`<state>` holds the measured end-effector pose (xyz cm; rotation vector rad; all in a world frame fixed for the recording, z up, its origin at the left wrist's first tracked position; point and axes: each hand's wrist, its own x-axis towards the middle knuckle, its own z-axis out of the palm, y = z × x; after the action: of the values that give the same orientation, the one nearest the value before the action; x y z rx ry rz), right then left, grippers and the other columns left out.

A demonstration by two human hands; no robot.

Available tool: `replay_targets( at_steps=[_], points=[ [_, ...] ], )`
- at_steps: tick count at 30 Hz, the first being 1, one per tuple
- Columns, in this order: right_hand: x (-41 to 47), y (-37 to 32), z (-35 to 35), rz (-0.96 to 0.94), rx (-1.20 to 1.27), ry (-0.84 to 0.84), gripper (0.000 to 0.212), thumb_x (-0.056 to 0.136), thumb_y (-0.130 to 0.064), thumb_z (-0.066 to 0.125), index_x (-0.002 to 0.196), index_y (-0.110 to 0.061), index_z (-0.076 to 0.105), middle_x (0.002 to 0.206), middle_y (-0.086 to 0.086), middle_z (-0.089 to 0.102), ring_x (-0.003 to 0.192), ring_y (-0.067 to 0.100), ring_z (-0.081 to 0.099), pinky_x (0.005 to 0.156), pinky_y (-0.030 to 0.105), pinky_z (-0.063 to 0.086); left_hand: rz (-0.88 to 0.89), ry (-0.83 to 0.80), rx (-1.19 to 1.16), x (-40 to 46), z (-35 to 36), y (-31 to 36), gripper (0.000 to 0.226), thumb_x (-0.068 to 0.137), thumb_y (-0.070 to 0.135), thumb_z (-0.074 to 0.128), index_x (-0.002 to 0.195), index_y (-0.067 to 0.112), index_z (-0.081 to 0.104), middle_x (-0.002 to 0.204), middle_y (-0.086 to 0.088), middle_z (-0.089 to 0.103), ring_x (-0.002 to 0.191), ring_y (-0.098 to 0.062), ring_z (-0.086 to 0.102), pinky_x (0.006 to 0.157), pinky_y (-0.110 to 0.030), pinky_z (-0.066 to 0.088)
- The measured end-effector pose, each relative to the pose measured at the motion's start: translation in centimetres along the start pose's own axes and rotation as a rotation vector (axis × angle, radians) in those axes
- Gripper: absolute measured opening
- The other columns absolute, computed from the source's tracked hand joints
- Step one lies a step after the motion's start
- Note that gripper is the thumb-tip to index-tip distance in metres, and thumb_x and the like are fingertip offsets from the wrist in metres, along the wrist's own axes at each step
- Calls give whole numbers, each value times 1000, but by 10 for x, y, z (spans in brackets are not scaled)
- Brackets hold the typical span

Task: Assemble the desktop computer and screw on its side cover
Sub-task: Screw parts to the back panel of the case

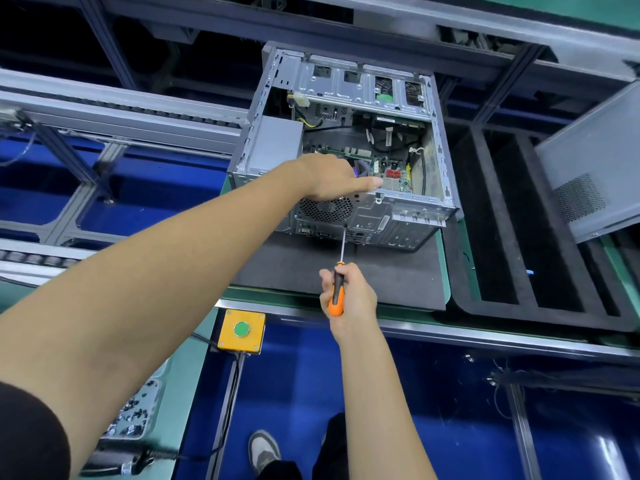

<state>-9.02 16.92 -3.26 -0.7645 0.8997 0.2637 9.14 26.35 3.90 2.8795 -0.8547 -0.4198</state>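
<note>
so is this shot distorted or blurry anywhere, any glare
Head view: wide-angle bending curves the conveyor rails and stretches the left forearm; the computer case and screwdriver in the right hand are fairly sharp; the parts tray near the corner is soft; mild sheen on the blue floor.

Computer case [346, 140] on grey mat [311, 271]

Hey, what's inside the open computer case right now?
Inside the computer case: a green motherboard, black cables and a grey power supply. The left hand covers the board's middle, hiding what's beneath.
</note>
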Motion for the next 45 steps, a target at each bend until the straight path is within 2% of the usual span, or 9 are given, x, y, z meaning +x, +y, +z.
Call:
replay_targets(
  at_steps=[5, 10, 16, 18, 24, 30, 38, 41, 45],
  points=[
    [0, 25, 8, -461, -563, 405, 12, 89, -33, 57, 89, -20, 56, 60, -6, 70, 57, 15, 62, 55, 30, 35, -8, 0, -22, -1, -1, 0, 83, 85, 89, 8, 81, 20, 53, 70, -4, 57, 76, -25, 61, 61, -29, 33],
    [7, 28, 3, -691, -775, 491, 25, 88, -19, 64, 90, -20, 38, 66, -2, 59, 60, 23, 56, 49, 32, 34, -8, 9, -14, -1, -1, 0, 83, 85, 89, 8, 74, 17, 49, 72, -6, 59, 75, -24, 62, 63, -31, 36],
    [10, 16, -6, 117, 269, -199, 22, 95, -8, 54, 76, -17, 47, 60, -6, 43, 36, 5, 29, 29, 17, 19, 2, 6, -38, -2, -1, -1, 82, 86, 88, 9, 76, 18, 51, 67, -3, 56, 73, -25, 60, 62, -31, 36],
    [9, 13, -9, 189, 319, -231, 21, 94, -10, 54, 75, -18, 49, 61, -7, 44, 36, 4, 32, 28, 15, 20, -7, 1, -32, -1, -1, -1, 82, 84, 89, 7, 83, 22, 54, 68, -3, 57, 80, -26, 64, 62, -30, 35],
    [3, 25, 6, -338, -349, 304, 13, 90, -26, 59, 83, -15, 57, 64, 0, 74, 50, 17, 66, 51, 28, 36, -24, -12, -42, -1, -2, 0, 80, 85, 89, 8, 88, 21, 51, 79, -5, 59, 84, -24, 61, 66, -30, 37],
    [13, 33, -1, -747, -928, 559, 24, 91, -23, 61, 82, -23, 39, 58, -8, 55, 51, 12, 49, 47, 28, 27, -52, 0, -59, -3, -1, 0, 83, 87, 87, 12, 91, 20, 59, 85, -10, 68, 87, -22, 64, 70, -33, 36],
    [10, 16, -3, 151, 275, -227, 17, 96, -12, 53, 80, -17, 49, 55, -8, 38, 34, 5, 28, 27, 18, 18, -21, 18, -58, 2, 1, -3, 84, 86, 88, 12, 84, 18, 57, 84, -13, 67, 88, -28, 66, 73, -34, 42],
    [8, 24, 3, 4, 93, -51, 15, 89, -9, 60, 82, -16, 49, 60, -5, 49, 40, 8, 33, 32, 21, 19, -17, 18, -52, 3, 1, -3, 86, 85, 89, 11, 83, 17, 57, 83, -12, 66, 89, -28, 66, 70, -33, 41],
    [14, 28, 0, -539, -488, 365, 26, 84, -17, 64, 79, -21, 39, 63, -2, 58, 51, 20, 43, 42, 25, 30, -29, 9, -56, 1, -1, -2, 83, 88, 86, 13, 76, 14, 52, 72, -7, 59, 78, -26, 62, 67, -31, 39]
  ],
)
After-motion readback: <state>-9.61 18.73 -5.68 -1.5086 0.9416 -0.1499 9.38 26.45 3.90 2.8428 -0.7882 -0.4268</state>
